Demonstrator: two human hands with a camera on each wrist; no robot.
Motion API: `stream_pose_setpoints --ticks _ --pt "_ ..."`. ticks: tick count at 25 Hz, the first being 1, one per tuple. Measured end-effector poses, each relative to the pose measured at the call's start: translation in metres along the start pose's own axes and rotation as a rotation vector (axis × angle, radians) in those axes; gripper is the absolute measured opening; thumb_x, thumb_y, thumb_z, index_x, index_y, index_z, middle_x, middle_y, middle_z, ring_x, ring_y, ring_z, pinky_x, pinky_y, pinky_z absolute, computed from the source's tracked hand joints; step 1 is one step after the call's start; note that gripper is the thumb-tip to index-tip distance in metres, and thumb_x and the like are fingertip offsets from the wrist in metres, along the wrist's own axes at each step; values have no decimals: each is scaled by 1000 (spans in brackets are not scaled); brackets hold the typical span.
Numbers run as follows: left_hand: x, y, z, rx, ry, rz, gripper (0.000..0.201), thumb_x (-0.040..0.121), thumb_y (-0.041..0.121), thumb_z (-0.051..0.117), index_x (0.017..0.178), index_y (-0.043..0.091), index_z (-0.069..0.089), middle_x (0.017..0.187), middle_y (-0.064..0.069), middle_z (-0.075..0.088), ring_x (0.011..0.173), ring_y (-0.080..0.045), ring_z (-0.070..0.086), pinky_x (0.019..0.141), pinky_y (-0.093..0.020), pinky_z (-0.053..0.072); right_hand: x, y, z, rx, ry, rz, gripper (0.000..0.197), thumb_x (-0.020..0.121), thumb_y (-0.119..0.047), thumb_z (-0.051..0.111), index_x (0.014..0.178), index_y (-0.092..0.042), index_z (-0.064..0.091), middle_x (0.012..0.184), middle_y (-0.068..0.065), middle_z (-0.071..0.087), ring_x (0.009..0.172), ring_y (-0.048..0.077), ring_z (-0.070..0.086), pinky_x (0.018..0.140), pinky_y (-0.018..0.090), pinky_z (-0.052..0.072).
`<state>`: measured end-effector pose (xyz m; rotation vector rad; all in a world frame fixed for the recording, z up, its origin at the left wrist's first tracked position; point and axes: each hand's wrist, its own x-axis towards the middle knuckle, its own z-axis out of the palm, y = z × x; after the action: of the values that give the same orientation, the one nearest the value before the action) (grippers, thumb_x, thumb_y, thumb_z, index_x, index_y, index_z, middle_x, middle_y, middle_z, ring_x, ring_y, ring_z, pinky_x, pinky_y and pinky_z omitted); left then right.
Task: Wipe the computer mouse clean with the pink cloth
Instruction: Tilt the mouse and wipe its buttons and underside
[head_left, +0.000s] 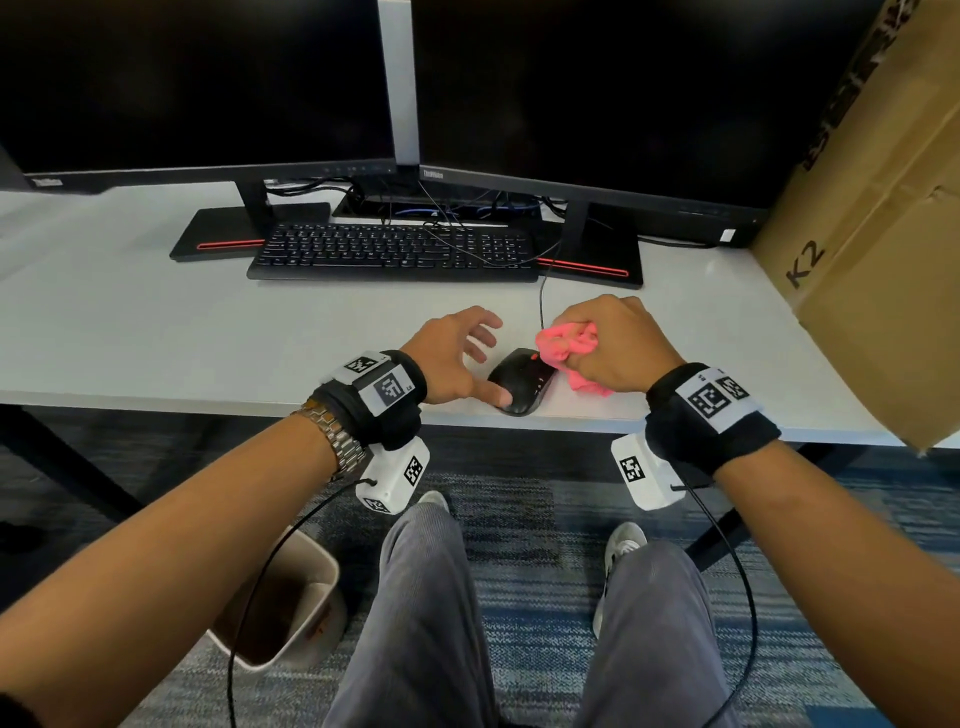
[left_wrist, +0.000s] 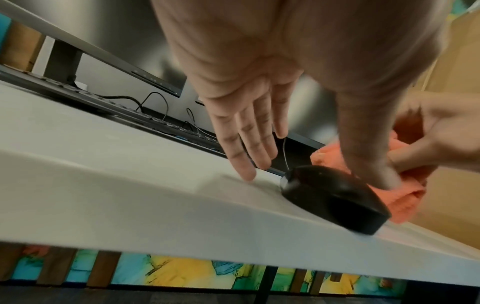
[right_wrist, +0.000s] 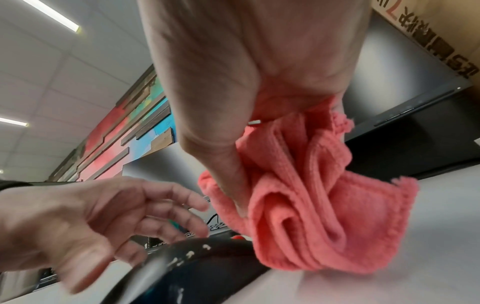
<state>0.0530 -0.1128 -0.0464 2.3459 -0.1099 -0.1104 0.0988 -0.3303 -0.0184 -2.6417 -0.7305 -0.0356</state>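
A black wired mouse (head_left: 519, 383) lies near the front edge of the white desk (head_left: 208, 332). My left hand (head_left: 457, 358) hovers over its left side with fingers spread. The left thumb (head_left: 500, 397) touches the mouse's rear. My right hand (head_left: 613, 343) grips a bunched pink cloth (head_left: 569, 345) that presses against the mouse's front right side. The left wrist view shows the mouse (left_wrist: 330, 197) under the thumb, with the cloth (left_wrist: 405, 197) behind it. In the right wrist view, the cloth (right_wrist: 324, 205) hangs from my fist beside the mouse (right_wrist: 207, 263).
A black keyboard (head_left: 395, 249) and two dark monitors (head_left: 197, 83) stand behind the mouse. The mouse cable (head_left: 542, 301) runs back toward them. A large cardboard box (head_left: 872, 234) leans at the desk's right end. A waste bin (head_left: 280, 597) sits on the floor beneath.
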Motion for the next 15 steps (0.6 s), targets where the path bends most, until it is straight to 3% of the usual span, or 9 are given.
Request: stream_pose_setpoints --ticks 1,3,5,8,12,15 --pt "1 0 2 7 -34 19 102 53 33 93 139 26 39 128 4 56 111 -13 58 89 -33 53 0 -1 0 -3 22 -24 31 73 -15 61 52 -35 48 57 -6 54 64 24 54 71 45 56" --pt "5 3 7 35 -113 50 123 46 32 96 147 29 25 140 4 48 121 -14 52 95 -35 51 0 -3 1 5 28 -66 25 71 -12 60 57 -32 60 57 -5 58 64 24 55 69 43 56" --pt "10 7 10 89 -156 84 133 45 30 96 151 30 16 145 2 44 122 -18 52 97 -35 49 1 -8 4 14 -4 -93 23 71 -7 63 77 -24 76 68 -1 69 71 24 62 70 42 57" --pt "16 10 12 155 -155 117 133 47 28 96 152 28 14 144 -2 49 114 -21 57 94 -27 41 4 -14 3 30 -40 -97 30 73 -4 63 95 -16 79 82 7 74 81 27 65 74 39 57" --pt "18 8 14 141 -171 91 128 50 31 95 151 31 16 138 -6 56 108 -23 60 92 -25 40 4 -19 5 9 -77 -123 35 76 0 61 102 -15 78 88 8 71 82 27 60 70 31 46" --pt "19 9 12 132 -190 68 127 52 29 94 152 27 16 142 -7 52 114 -23 59 97 -27 39 -1 -19 3 27 -120 -166 32 75 0 62 97 -18 78 82 5 72 79 26 62 70 34 51"
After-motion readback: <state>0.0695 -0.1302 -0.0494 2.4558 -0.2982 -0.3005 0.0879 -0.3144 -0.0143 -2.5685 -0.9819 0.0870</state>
